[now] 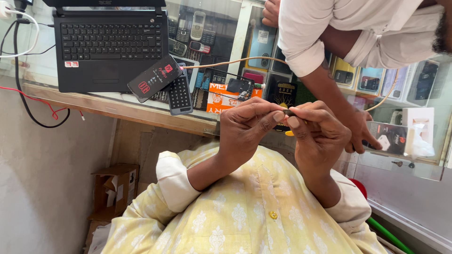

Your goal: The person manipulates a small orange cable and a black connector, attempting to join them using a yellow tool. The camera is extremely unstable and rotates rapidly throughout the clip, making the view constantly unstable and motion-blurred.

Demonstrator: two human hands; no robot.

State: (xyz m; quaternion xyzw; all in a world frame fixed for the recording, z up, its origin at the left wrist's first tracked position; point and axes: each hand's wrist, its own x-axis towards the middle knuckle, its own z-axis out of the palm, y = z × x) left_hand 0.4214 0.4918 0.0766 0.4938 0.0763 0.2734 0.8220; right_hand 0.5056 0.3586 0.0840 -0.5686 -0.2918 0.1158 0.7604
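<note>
My left hand [245, 127] and my right hand [318, 134] are raised together in front of my chest, over my pale yellow patterned shirt. Both pinch one small dark object [289, 113] between thumbs and forefingers; it is too small to tell what it is. A bit of yellow shows just under the fingers. Behind my hands is the wooden edge of a glass counter [141, 110].
Another person in a white shirt leans over the counter, a hand [362, 134] resting on a dark flat box [388, 137]. On the glass lie a black laptop [110, 42], a grey calculator [180, 94], a dark card [154, 77] and a beige cable [235, 62]. A cardboard box [115, 188] sits low at left.
</note>
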